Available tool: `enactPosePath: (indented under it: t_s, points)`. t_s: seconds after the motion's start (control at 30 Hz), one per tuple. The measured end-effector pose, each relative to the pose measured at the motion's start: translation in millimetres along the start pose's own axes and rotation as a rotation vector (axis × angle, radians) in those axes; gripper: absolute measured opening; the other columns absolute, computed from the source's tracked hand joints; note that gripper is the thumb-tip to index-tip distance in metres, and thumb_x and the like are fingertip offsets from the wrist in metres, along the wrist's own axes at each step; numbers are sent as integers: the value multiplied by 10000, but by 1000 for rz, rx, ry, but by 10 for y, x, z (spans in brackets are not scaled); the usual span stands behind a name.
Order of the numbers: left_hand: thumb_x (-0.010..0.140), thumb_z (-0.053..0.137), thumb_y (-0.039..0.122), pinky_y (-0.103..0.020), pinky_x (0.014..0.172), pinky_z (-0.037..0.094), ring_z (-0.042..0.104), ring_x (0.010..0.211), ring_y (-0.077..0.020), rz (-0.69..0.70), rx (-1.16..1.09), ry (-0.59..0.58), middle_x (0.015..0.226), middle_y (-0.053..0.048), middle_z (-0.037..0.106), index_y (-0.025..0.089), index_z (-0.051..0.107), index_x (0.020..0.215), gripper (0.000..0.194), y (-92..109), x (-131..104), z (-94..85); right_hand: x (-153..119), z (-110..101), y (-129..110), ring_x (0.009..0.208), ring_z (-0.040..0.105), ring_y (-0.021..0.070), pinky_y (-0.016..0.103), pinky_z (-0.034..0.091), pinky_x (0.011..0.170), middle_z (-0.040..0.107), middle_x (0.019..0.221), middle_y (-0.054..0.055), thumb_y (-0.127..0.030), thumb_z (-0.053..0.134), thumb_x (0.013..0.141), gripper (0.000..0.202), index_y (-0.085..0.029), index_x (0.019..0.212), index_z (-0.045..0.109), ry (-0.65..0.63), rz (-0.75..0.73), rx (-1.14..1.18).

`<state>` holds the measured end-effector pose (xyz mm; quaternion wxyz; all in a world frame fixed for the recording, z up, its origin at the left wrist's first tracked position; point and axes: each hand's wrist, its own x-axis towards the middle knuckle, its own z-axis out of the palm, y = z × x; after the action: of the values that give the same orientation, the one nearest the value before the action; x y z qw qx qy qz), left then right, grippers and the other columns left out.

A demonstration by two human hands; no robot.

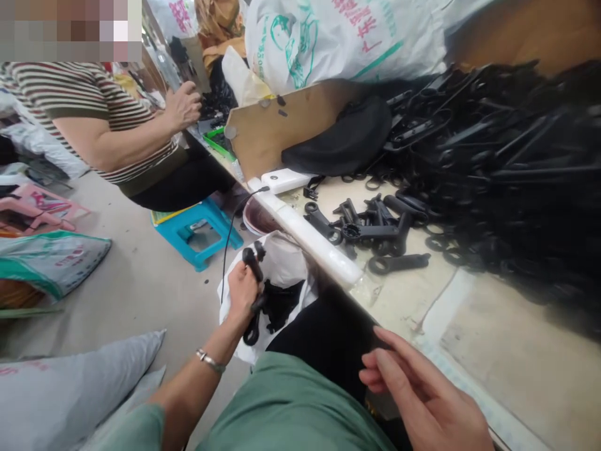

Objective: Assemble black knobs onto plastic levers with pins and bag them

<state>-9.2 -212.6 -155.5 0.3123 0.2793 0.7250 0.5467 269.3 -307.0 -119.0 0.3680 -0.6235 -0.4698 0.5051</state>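
My left hand (242,287) is closed around some black plastic parts (252,262) with ringed ends, which stick out above and below the fist. It hovers over the mouth of a white sack (287,260) that holds more black pieces (280,304). My right hand (422,394) is by the table's front edge, holding nothing, its index finger stretched out and the other fingers loosely curled. On the table (404,300), beyond that hand, lie several loose black plastic parts (370,230) with ring ends; a single one (399,263) sits nearest.
A large heap of black parts (516,163) covers the table's right side. White foam edging (314,238), a white power bank (286,180) with a cable and a cardboard divider (291,125) stand further left. A co-worker in a striped top (113,100) sits on a blue stool (197,235).
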Motion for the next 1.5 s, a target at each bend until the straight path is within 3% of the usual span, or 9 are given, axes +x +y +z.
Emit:
enactPosePath:
  t_s: [0.1, 0.27, 0.43, 0.6, 0.7, 1.07, 1.23, 1.37, 1.5]
  points:
    - [958, 634, 314, -208, 671, 478, 575, 735, -103, 244, 45, 109, 819, 8, 628, 157, 653, 888, 173, 258, -3, 125, 75, 202, -135, 763, 737, 216, 284, 645, 714, 748, 946, 93, -640, 708, 819, 631, -178, 1247, 701, -136, 17, 72]
    - [957, 635, 411, -207, 707, 454, 561, 706, -98, 589, 74, 157, 790, 26, 626, 191, 649, 914, 224, 613, -3, 312, 211, 576, -345, 891, 735, 234, 328, 645, 785, 718, 1125, 137, -623, 719, 822, 820, -155, 1465, 519, -362, 52, 186]
    - [973, 624, 471, -210, 628, 424, 535, 619, -92, 735, 100, 196, 737, 34, 606, 202, 634, 908, 277, 616, -62, 363, 353, 801, -500, 879, 734, 244, 359, 648, 778, 728, 1066, 134, -629, 750, 793, 932, -133, 1515, 432, -354, 81, 278]
    - [986, 594, 506, -207, 626, 459, 571, 628, -92, 806, 90, 215, 759, 24, 632, 207, 631, 911, 311, 553, -89, 361, 411, 935, -620, 803, 736, 252, 356, 652, 739, 730, 901, 124, -660, 717, 804, 693, -101, 1207, 643, -332, 62, 342]
    - [991, 585, 507, -205, 625, 465, 565, 621, -88, 832, 92, 232, 754, 24, 632, 205, 639, 939, 311, 497, -68, 340, 408, 984, -620, 798, 738, 256, 347, 654, 732, 729, 882, 121, -683, 709, 792, 663, -110, 1123, 670, -303, 48, 306]
    - [994, 502, 609, -234, 787, 535, 689, 788, -132, 827, 201, 200, 901, -43, 736, 196, 701, 986, 458, 181, 44, 190, 424, 1055, -279, 918, 735, 286, 416, 647, 824, 733, 1004, 144, -735, 695, 772, 972, -100, 1474, 474, -446, 167, 209]
    - [993, 485, 632, -265, 853, 525, 695, 854, -158, 788, 303, 133, 941, -68, 747, 184, 711, 1010, 502, 35, 161, 106, 436, 933, -187, 917, 730, 281, 414, 638, 823, 730, 1033, 160, -781, 668, 752, 1027, -79, 1478, 483, -434, 196, 109]
    - [999, 541, 551, -327, 924, 525, 685, 917, -178, 681, 444, -38, 1011, -89, 735, 177, 704, 1089, 418, -214, 259, -32, 370, 755, -12, 930, 726, 248, 359, 622, 837, 730, 1067, 140, -754, 619, 815, 832, -129, 1363, 618, -468, 165, -15]
    - [991, 612, 437, -403, 913, 569, 664, 996, -189, 518, 610, -370, 1139, -82, 676, 160, 656, 1151, 323, -572, 341, -148, 223, 628, 147, 864, 723, 225, 312, 611, 764, 735, 1003, 118, -702, 629, 841, 703, -143, 1264, 686, -350, 179, 16]
